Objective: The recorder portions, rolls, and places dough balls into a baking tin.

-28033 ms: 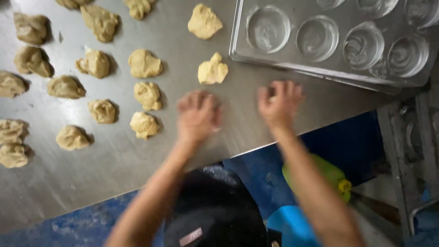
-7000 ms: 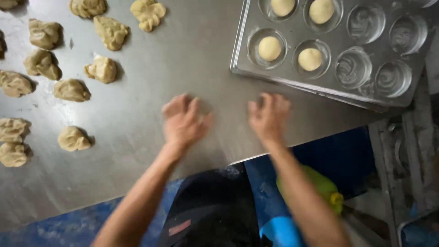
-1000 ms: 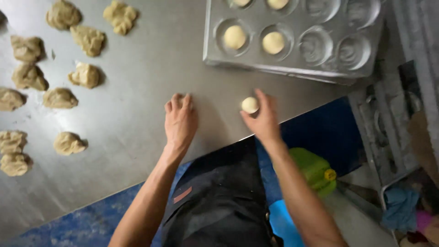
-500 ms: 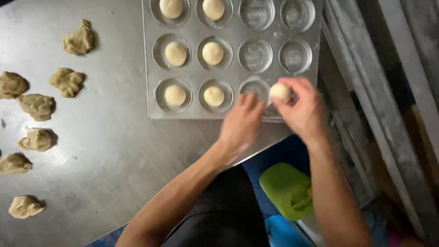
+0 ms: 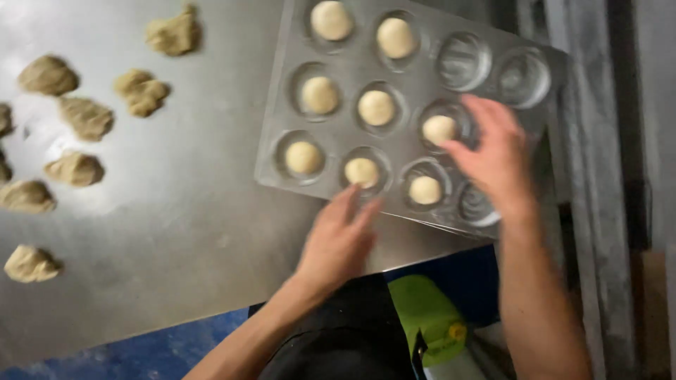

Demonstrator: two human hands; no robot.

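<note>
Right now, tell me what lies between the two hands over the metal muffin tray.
In the head view, one round pale dough ball sits in its cup between the left hand and right hand.

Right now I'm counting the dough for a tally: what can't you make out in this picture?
- Muffin tray: its far edge is cut off by the top of the head view, so further cups may exist.
- Bottom-right cup: partly hidden by the right hand.
- Rough dough lumps: some cut by the left edge.
- Left hand: blurred by motion.
</note>
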